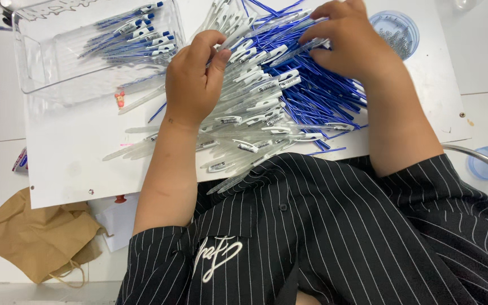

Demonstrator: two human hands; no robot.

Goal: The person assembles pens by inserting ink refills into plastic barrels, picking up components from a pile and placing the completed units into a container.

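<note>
Clear glossy plastic pen barrels; thin blue plastic refills; transparent smooth plastic tray; matt white bench; crumpled brown paper bag.

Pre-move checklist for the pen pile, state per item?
1. Left hand on a part: ok, its fingers pinch a clear pen barrel at the pile's top.
2. Right hand on the pile: ok, it rests on the blue refills; whether it grips one, cannot tell.
3. Clear tray has room: ok, assembled pens fill only its far part.
4. Parts stay on the white board: not ok, some barrels overhang the near edge by the striped shirt.
5. Round tub of small parts within reach: ok, beside the right hand; contents too small to tell.
</note>
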